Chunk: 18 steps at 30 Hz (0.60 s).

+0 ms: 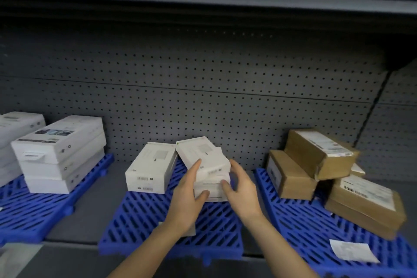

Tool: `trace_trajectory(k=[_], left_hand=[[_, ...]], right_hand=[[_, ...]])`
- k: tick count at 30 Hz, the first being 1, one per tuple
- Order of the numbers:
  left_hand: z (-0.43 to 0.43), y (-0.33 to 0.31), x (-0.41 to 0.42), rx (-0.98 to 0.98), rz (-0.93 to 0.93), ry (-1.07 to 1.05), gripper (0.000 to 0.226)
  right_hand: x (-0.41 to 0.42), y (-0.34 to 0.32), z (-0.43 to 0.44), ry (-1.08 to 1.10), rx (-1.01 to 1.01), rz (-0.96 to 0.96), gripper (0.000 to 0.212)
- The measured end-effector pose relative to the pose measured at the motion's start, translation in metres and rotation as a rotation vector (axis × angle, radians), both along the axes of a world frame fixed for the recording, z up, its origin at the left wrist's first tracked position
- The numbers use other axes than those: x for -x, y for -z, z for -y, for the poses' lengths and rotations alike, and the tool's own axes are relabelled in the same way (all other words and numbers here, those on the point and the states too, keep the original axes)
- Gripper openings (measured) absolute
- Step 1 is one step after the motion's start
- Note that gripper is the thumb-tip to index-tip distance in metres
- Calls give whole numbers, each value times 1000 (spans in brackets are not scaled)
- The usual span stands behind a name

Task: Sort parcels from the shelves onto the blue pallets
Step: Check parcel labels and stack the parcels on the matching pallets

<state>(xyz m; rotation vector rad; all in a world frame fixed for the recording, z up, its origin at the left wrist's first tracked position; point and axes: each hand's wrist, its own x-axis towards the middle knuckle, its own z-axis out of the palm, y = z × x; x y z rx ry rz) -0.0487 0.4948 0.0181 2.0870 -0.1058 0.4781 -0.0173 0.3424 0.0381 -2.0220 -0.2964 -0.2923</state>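
Note:
On the middle blue pallet point(146, 221) stands a small stack of white boxes point(203, 156), its top box lying askew. My left hand point(188, 196) presses the stack's left and front side, thumb on a lower box. My right hand point(241, 187) cups the stack's right side with fingers spread. A second white box point(150, 167) lies on the same pallet just to the left, apart from my hands.
A left blue pallet point(33, 212) carries stacked larger white boxes point(59, 153). The right blue pallet point(311, 228) holds several brown cardboard parcels point(320, 153) and a loose white label point(352, 253). Grey pegboard backs the shelf; another shelf hangs overhead.

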Motion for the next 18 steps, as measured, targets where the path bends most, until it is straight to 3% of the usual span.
trace_trajectory(k=[4, 12, 15, 18], left_hand=[[11, 3, 5, -14, 53, -109, 74], [7, 0, 3, -86, 31, -83, 78], [6, 0, 5, -88, 34, -31, 92], [7, 5, 9, -49, -9, -35, 102]], right_hand=[[7, 13, 2, 35, -134, 41, 46], [6, 12, 2, 99, -237, 58, 33], [10, 17, 2, 68, -250, 36, 41], [16, 26, 2, 24, -224, -34, 61]])
